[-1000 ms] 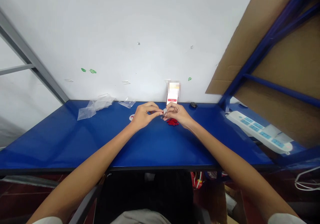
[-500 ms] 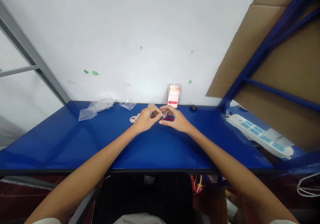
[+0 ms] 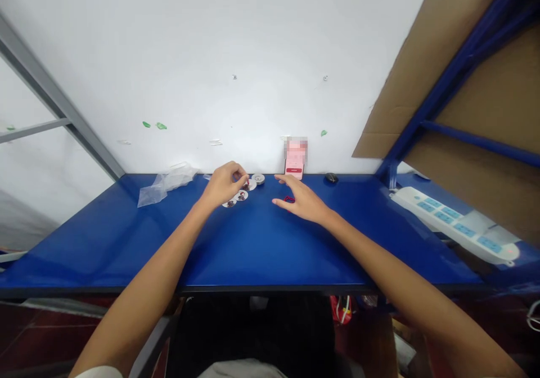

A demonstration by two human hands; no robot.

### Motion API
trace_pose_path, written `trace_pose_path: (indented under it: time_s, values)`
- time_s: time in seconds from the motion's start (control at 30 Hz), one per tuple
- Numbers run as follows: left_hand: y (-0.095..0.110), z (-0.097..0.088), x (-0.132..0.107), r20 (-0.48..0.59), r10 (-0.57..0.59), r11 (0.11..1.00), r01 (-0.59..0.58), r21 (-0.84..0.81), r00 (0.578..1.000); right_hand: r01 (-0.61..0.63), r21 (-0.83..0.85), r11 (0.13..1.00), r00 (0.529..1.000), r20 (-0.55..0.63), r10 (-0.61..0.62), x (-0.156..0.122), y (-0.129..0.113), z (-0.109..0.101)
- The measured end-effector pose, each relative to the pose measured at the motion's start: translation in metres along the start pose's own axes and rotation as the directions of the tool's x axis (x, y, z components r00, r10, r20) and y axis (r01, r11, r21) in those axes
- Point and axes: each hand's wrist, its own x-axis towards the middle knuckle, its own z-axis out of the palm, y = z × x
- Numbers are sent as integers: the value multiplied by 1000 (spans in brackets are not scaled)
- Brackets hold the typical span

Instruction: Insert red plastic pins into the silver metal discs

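My left hand (image 3: 223,185) is at the back middle of the blue table, thumb and forefinger pinched at a round picture badge (image 3: 252,185). The fingertips partly cover this badge. Two more round picture badges (image 3: 242,196) (image 3: 229,203) lie just below that hand, and a pale round disc (image 3: 259,179) sits right beside the pinched fingers. My right hand (image 3: 304,199) hovers to the right, thumb and fingers spread, with nothing between them. Under its gap lies a small loop of red cord (image 3: 289,199).
A lit phone (image 3: 294,170) leans against the white wall. Clear plastic bags (image 3: 166,184) lie at the back left of the blue table (image 3: 261,248). A black mouse-like object (image 3: 331,178) is at the back right, and a white power strip (image 3: 455,223) lies along the right side.
My hands have parted. The left has moved left from the shiny thing both were holding, over to the badges; the right has opened and stays near the red cord.
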Motion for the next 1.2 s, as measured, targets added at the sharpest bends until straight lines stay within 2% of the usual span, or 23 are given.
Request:
trace_pose_path:
  time_s: [0.07, 0.2, 0.27, 0.43, 0.53, 0.63, 0.7, 0.8, 0.87, 0.93, 1.03, 1.13, 1.2]
  values:
    - [-14, -10, 3, 95, -54, 985, 37, 170, 994, 6, -82, 997, 999, -49, -10, 2, 10, -7]
    - [-30, -16, 6, 230, -143, 932, 53, 359, 963, -53, -201, 978, 976, -216, 8, 8, 38, -26]
    - [-29, -15, 5, 210, -145, 915, 50, 401, 967, -81, -201, 976, 968, -250, 29, 12, 56, -34]
    - [-17, -14, 4, 59, -94, 911, 62, 408, 994, -109, -120, 987, 980, -180, 86, 23, 90, -43]
    - [-13, -13, 4, 46, -63, 914, 39, 404, 997, -60, -82, 995, 969, -243, 39, 24, 88, -46]
    - [-13, -13, 3, 133, -3, 935, -44, 351, 991, -39, -59, 997, 956, -292, 20, 20, 76, -50]
    - [-14, -14, 2, 257, 18, 949, -97, 301, 966, -60, -96, 994, 971, -234, 36, 17, 67, -52]
    - [-18, -16, 0, 430, -25, 964, -93, 250, 902, -53, -189, 981, 998, 7, 55, 12, 55, -51]
    - [-22, -19, 1, 491, -87, 971, -36, 236, 867, -34, -219, 975, 988, 142, 66, 10, 48, -50]
    - [-27, -22, 2, 513, -134, 972, 12, 234, 848, -38, -219, 975, 977, 197, 83, 9, 42, -48]
    - [-33, -29, 6, 471, -122, 966, -4, 258, 874, -61, -199, 978, 972, 211, 104, 9, 37, -48]
    - [-36, -36, 7, 322, -81, 952, -22, 304, 943, -76, -185, 980, 969, 216, 116, 9, 38, -50]
    - [-38, -37, 7, 232, -80, 933, -10, 361, 969, -86, -186, 979, 968, 218, 127, 9, 41, -51]
